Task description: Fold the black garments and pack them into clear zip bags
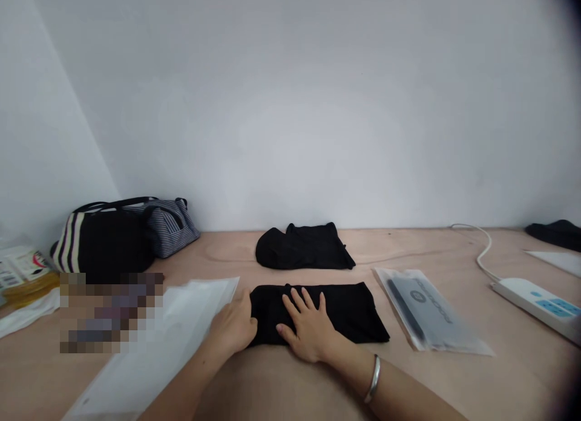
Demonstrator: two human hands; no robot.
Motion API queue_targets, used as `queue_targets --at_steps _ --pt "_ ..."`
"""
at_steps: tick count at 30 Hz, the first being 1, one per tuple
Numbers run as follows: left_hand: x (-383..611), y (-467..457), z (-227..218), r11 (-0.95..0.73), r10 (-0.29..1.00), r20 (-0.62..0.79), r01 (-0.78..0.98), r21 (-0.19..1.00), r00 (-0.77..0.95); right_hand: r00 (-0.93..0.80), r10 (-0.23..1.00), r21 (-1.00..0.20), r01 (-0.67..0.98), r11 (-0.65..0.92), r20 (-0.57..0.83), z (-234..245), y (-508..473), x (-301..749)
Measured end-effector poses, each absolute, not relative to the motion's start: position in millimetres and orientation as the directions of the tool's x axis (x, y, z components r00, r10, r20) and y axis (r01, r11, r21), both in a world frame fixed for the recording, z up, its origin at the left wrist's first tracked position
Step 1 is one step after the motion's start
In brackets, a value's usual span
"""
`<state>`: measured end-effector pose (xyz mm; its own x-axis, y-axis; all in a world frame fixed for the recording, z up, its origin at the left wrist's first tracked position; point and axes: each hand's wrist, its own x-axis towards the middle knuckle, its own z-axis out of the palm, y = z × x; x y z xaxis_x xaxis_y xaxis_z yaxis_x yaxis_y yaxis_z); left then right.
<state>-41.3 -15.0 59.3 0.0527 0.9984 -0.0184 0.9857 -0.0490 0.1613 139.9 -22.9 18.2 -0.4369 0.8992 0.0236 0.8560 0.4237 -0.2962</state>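
Note:
A folded black fabric piece (349, 312), sock-like in shape, lies flat on the table in front of me. My left hand (235, 324) is at its left end, fingers curled and closed on the edge; the fingertips are partly hidden. Spread flat, my right hand (308, 324) presses on the middle of the fabric and grips nothing. Just behind lies a second black sock-like piece (304, 247), rounded at its left end. To the right is a frosted plastic bag (431, 312) with printed lettering and a dark item inside.
White plastic sheets or bags (167, 324) lie under and beside my left forearm. A striped bag (175, 227) and a black bag (109, 245) stand at the back left. A white power strip (538, 300) with its cord is on the right. A wall rises behind the table.

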Motion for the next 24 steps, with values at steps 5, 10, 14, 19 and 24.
queue_targets --at_steps 5,10,14,19,24 --pt "-45 -16 74 -0.129 0.988 0.125 0.910 0.394 0.086 -0.480 0.877 -0.357 0.815 0.457 0.027 29 -24 144" --pt "-15 -14 65 -0.324 0.910 0.414 0.607 0.726 -0.008 -0.255 0.937 -0.388 0.860 0.333 0.239 50 -22 191" --pt "21 -16 48 -0.469 0.872 0.481 0.430 0.771 0.087 0.050 0.965 -0.281 0.959 0.025 0.258 51 -20 246" --pt "44 -28 35 -0.652 0.748 0.510 0.617 0.442 0.425 0.155 0.986 -0.467 0.878 -0.107 0.066 37 -19 281" --pt "45 -39 31 -0.719 0.690 0.295 0.671 0.178 0.661 0.191 0.981 -0.585 0.791 -0.180 -0.045 28 -13 285"
